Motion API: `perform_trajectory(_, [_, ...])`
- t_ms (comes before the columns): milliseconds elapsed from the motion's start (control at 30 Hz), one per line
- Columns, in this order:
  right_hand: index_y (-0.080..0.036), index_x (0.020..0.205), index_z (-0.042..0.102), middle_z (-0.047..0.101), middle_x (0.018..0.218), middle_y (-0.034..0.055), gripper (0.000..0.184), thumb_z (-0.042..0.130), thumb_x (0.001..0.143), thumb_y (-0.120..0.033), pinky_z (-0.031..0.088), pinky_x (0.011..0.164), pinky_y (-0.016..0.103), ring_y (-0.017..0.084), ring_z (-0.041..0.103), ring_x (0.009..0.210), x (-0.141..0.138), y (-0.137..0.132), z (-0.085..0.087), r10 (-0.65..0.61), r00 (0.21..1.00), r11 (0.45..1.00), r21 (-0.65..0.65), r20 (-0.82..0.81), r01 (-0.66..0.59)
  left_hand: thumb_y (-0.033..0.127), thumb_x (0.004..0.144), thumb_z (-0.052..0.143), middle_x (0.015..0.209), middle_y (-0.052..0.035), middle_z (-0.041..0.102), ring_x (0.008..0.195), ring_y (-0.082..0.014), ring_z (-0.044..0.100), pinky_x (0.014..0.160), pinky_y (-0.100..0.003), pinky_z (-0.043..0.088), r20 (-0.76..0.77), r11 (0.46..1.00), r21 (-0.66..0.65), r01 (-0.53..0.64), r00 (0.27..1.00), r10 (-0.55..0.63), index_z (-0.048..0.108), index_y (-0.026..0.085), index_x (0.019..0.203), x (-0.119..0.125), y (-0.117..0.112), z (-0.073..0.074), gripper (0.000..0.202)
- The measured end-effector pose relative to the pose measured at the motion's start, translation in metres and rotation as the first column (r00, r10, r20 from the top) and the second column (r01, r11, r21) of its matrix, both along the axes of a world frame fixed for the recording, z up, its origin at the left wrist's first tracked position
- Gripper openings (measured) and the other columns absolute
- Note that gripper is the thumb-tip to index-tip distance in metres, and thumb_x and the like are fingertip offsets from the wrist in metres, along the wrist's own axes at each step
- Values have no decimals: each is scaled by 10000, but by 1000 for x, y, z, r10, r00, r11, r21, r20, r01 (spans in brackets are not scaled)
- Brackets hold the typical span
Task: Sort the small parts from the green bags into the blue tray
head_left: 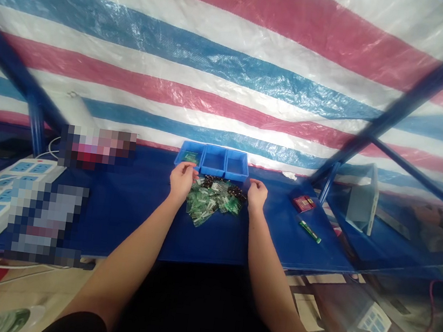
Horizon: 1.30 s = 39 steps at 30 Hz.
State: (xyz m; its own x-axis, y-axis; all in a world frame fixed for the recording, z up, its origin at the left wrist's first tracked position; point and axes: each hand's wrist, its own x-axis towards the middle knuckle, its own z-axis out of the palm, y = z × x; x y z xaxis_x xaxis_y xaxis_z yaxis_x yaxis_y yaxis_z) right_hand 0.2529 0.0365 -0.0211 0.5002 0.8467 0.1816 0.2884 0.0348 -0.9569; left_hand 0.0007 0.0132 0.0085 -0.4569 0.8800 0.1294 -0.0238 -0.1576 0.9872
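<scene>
- Left hand point(181, 180): fingers bent in, tips near one another, just in front of the left bin point(178, 156); cannot tell whether they pinch anything.
- Right hand point(257, 194): fingers curled, beside the right edge of the heap; any grip on a small part cannot be made out.
- Green pieces point(203, 203): heaped on the counter point(128, 192) between the hands, overlapping; more lie in the left bin.
- Dark bits point(238, 192) along the far side of the heap (too small to identify).
- Risk, my judgement: pulling one green piece could drag neighbours along, since they overlap; dark bits might scatter if a wrist brushes them.
- Middle bin point(214, 160) and right bin point(237, 165) adjoin the left one; their near walls stand between heap and interiors, so a low reach could knock them.
- Right of the right hand: red box point(303, 203), green tube point(309, 231), both apart from the heap.
</scene>
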Motion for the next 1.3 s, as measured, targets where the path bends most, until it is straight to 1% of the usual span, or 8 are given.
perform_trajectory(67, [-192, 849, 722, 734, 858, 72, 287, 470, 732, -260, 510, 747, 351, 222, 655, 766, -1, 3, -3, -3, 997, 1000, -15, -72, 2, 281, 812, 528, 688, -25, 646, 554, -151, 628, 474, -234, 474, -20, 1000, 8, 1, 1000, -1, 667, 186, 891, 1, 0, 0, 186])
perform_trajectory(133, [-189, 820, 713, 739, 867, 72, 276, 463, 720, -246, 517, 775, 347, 220, 671, 810, -5, 4, -4, 45, 990, 999, -20, -132, -48, 275, 814, 524, 684, -23, 645, 554, -151, 628, 475, -234, 472, -29, 1000, 12, 0, 1000, 0, 668, 188, 889, 1, -1, 0, 184])
perform_trajectory(333, [-177, 809, 693, 737, 842, 59, 261, 461, 708, -240, 518, 796, 328, 202, 683, 817, -27, -2, -2, 171, 937, 985, 58, -304, -161, 258, 807, 526, 690, -20, 653, 569, -140, 629, 492, -222, 473, -57, 1000, -8, 6, 998, -6, 671, 187, 900, 2, -3, 1, 187])
perform_trajectory(467, [-184, 816, 706, 730, 812, 33, 256, 481, 715, -253, 490, 776, 300, 195, 661, 801, -39, -9, -1, 215, 946, 976, 26, -242, -215, 262, 811, 514, 693, -16, 651, 576, -136, 631, 495, -215, 468, -85, 1000, -20, 17, 996, -18, 664, 179, 910, 2, -3, 1, 198])
perform_trajectory(633, [-183, 834, 706, 720, 829, 40, 243, 512, 738, -293, 460, 712, 273, 179, 633, 739, -43, -12, 1, 170, 965, 984, -8, -202, -175, 267, 813, 503, 694, -14, 648, 576, -135, 632, 492, -214, 470, -97, 1000, -10, 23, 995, -24, 662, 180, 913, 2, -3, -1, 207])
perform_trajectory(800, [-187, 844, 703, 715, 809, 34, 230, 529, 739, -294, 439, 641, 259, 157, 598, 648, -44, -16, 6, 181, 968, 981, -31, -171, -189, 254, 799, 507, 674, -4, 639, 562, -129, 627, 477, -205, 455, -106, 999, -14, 30, 994, -32, 660, 182, 896, 5, -2, -3, 195])
perform_trajectory(1000, [-205, 842, 707, 721, 795, 32, 244, 515, 764, -333, 425, 573, 265, 168, 595, 605, -47, -25, 11, 184, 982, 977, -102, -49, -188, 252, 803, 504, 677, -2, 640, 559, -129, 627, 468, -204, 446, -125, 1000, -8, 29, 992, -30, 658, 187, 895, 6, -2, -3, 192])
perform_trajectory(1300, [-216, 864, 706, 720, 815, 28, 255, 506, 781, -352, 434, 603, 267, 174, 610, 655, -48, -29, 14, 236, 972, 967, -103, 9, -233, 251, 817, 491, 687, 0, 652, 576, -130, 630, 487, -209, 448, -189, 1000, 2, 27, 982, -27, 659, 197, 909, 5, -3, -5, 199])
